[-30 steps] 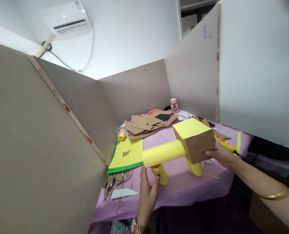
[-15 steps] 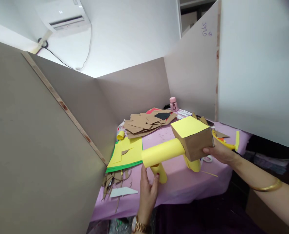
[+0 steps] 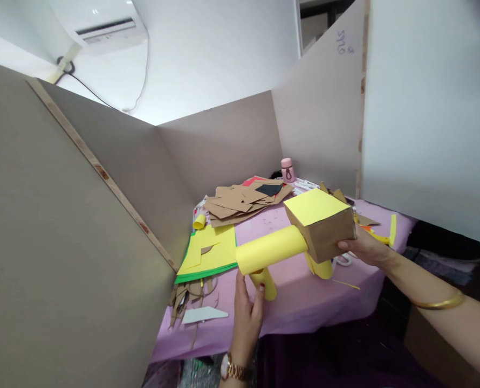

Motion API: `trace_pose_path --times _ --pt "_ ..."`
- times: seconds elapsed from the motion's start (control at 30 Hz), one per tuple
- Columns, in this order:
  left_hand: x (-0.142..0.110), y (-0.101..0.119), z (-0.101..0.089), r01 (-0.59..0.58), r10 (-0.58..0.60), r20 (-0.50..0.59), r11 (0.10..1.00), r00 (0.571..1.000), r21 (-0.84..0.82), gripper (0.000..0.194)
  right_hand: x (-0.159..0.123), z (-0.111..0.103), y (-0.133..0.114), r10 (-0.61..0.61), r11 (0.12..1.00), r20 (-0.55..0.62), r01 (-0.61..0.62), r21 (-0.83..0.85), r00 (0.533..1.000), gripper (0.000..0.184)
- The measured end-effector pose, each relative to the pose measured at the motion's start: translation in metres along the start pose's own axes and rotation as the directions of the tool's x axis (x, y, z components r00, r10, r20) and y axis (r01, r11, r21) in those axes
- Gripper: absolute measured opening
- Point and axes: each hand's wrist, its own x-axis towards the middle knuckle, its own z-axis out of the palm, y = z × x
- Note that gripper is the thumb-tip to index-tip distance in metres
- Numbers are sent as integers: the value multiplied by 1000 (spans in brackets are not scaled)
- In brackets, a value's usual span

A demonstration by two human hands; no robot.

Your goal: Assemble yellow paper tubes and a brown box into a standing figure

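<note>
A brown cardboard box [image 3: 329, 237] with a yellow paper top is held by my right hand [image 3: 365, 248], the thumb on its front face and the other fingers hidden behind it. From its left side a long yellow paper tube [image 3: 271, 249] sticks out, tilted slightly downward. Beneath that tube's left part is a short yellow tube [image 3: 269, 285]; another yellow paper piece [image 3: 320, 268] shows under the box. My left hand [image 3: 248, 312] has its fingertips at the long tube's free end and its thumb against the short tube.
A pile of cardboard pieces [image 3: 240, 202] and a pink bottle [image 3: 287, 170] stand at the back of the pink-covered table [image 3: 288, 312]. Yellow and green sheets [image 3: 219, 250], brown scraps [image 3: 181, 296] and a pale offcut [image 3: 205, 314] lie left. White-handled scissors [image 3: 344, 260] lie near the box. Grey panels [image 3: 227, 143] enclose the table.
The view has shifted slightly, moving everything a little upward in the picture. Both hands keep their places on the box and tubes.
</note>
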Motion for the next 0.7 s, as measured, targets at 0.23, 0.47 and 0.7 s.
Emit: trace_pose_path --times 0.23,0.47,0.7 --pt "1 -4 0 -23 23 -8 999 1000 35 64 1 -2 3 32 999 -23 -31 7 999 78" --pt "0 -8 0 -13 13 0 998 1000 55 67 0 -4 6 10 1000 6 -10 -2 1000 66" --pt "0 -7 0 -20 21 -12 999 1000 50 63 0 -4 5 17 1000 1 -17 6 1000 67"
